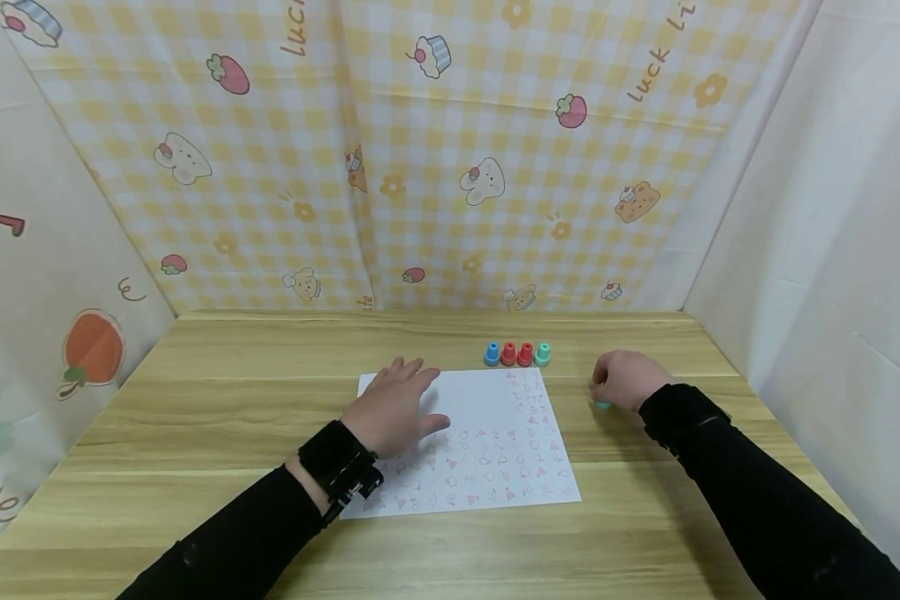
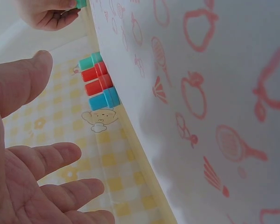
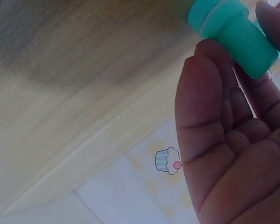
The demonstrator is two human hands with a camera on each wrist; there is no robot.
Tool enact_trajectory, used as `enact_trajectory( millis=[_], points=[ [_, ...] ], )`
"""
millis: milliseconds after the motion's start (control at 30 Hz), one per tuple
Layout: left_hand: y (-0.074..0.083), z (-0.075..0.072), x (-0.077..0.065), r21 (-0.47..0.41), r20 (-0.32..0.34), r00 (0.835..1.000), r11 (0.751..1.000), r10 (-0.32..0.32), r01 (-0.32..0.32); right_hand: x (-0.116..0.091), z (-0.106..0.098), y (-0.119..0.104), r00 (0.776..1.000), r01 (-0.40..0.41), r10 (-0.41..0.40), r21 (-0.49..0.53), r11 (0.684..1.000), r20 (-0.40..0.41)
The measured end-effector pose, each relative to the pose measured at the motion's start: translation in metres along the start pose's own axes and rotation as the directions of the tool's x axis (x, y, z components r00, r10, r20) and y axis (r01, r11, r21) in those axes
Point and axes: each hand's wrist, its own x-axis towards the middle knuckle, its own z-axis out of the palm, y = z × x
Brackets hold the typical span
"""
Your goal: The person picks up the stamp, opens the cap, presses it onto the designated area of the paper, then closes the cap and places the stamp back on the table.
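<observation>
My left hand [image 1: 393, 410] is over the left part of a white sheet of paper [image 1: 480, 396], fingers spread and nothing held. Rows of small red stamped pictures, such as rackets, shuttlecocks and fruit, cover the lower part and right side of the sheet. Right of the paper, my right hand [image 1: 626, 379] pinches a green toy stamp [image 3: 245, 42] between thumb and fingers, low at the tabletop. The right wrist view shows the stamp's wider end towards the wood; whether it touches cannot be told.
Behind the paper's far right edge stand a blue stamp [image 1: 492, 354], two red stamps [image 1: 525, 355] and another green stamp [image 1: 543, 354] in a row. The wooden table [image 1: 217, 417] ends at a yellow checked cloth [image 1: 420, 167], with white cloth walls [image 1: 817, 208] on both sides.
</observation>
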Motion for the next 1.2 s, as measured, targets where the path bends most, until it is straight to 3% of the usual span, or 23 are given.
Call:
enact_trajectory(
  millis=[500, 700, 1200],
  points=[
    [0.001, 0.002, 0.001, 0.007, 0.001, 1.0, 1.0, 0.0, 0.0, 0.003, 0.001, -0.003, 1.0, -0.014, 0.014, 0.011, 1.0, -0.016],
    [0.002, 0.003, 0.001, 0.004, 0.0, 1.0, 1.0, -0.002, 0.002, 0.003, 0.001, -0.014, 0.998, 0.022, -0.023, -0.022, 1.0, -0.053],
    [0.004, 0.004, 0.001, -0.003, -0.006, 1.0, 1.0, 0.01, -0.01, 0.006, 0.004, -0.05, 0.99, 0.096, -0.093, 0.031, 0.995, -0.104]
  ],
)
